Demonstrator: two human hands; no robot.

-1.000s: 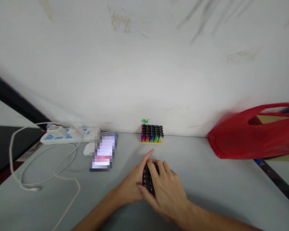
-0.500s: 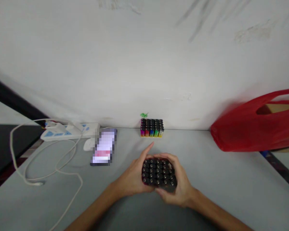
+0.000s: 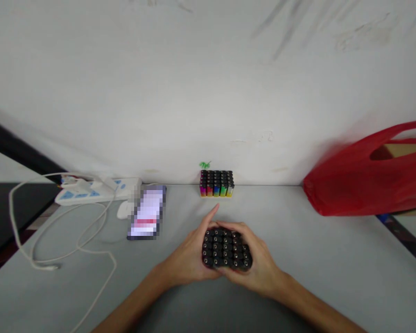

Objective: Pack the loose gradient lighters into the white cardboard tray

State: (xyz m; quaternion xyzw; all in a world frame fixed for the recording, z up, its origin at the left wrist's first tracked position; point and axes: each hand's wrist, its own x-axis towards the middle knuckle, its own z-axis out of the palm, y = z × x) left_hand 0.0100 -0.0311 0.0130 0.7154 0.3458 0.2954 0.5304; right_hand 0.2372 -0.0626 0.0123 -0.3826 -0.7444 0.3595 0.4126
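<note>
A bundle of lighters (image 3: 225, 249), packed in rows with black tops facing up, is clasped between both hands above the near part of the table. My left hand (image 3: 196, 254) wraps its left side, the thumb pointing up and away. Around the right side curls my right hand (image 3: 260, 259), fingers along the far edge and thumb along the near edge. The lower bodies of these lighters are hidden by the palms. Beyond the hands, against the wall, stands a block of lighters (image 3: 217, 184) with purple, red, blue, green and yellow bodies.
On the left lie a phone (image 3: 148, 212), a white power strip (image 3: 100, 190) with plugs, and a looped white cable (image 3: 60, 253). A red bag (image 3: 364, 180) sits at the right. The wall (image 3: 208, 92) closes off the table's (image 3: 280, 222) far edge.
My right hand has closed in around the bundle, its thumb sliding left along the near edge. The lighters at the right side now sit more tightly together. The view has shifted slightly.
</note>
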